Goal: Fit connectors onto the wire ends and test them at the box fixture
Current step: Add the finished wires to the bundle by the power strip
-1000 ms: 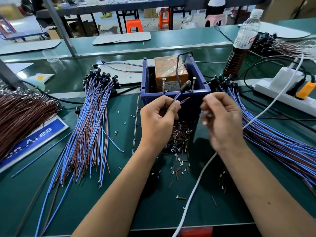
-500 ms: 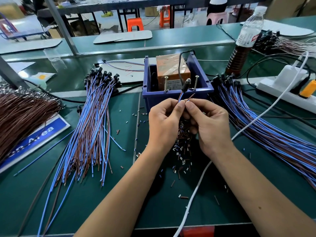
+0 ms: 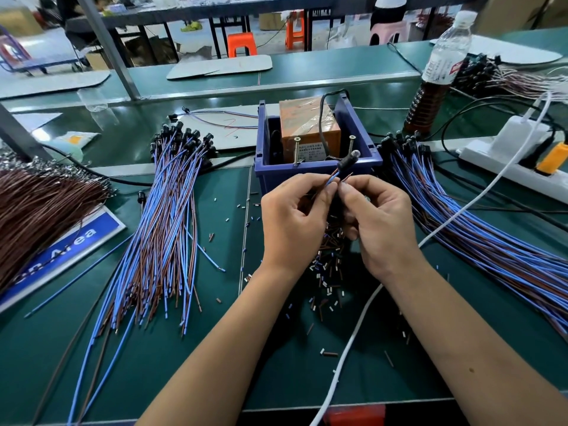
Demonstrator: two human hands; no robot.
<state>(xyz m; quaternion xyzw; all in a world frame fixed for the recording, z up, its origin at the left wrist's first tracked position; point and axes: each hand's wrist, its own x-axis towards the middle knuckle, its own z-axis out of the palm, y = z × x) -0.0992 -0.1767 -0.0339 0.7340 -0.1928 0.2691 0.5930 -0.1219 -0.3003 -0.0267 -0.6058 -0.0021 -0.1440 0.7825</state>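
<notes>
My left hand [image 3: 293, 216] pinches the blue wire of a small black lamp connector [image 3: 346, 160] that sticks up just in front of the box fixture. My right hand [image 3: 373, 215] pinches the brown wire beside it, fingertips almost touching the left hand's. The blue box fixture [image 3: 267, 149] holds an orange transformer [image 3: 307, 130] and two upright screws [image 3: 297, 150]. A pile of small cut sleeves [image 3: 329, 269] lies under my hands. Bundles of blue and brown wires with black connectors lie on the left [image 3: 166, 222] and on the right [image 3: 479, 229].
A bundle of brown wires [image 3: 40, 210] lies at far left over a blue sign [image 3: 61, 250]. A bottle [image 3: 436, 78] stands at back right, beside a white power strip [image 3: 519, 167]. A white cable [image 3: 356, 327] runs across the green mat toward me.
My right hand moved left to meet my left hand at the connector's wires. Both hands have stayed close together in front of the box since.
</notes>
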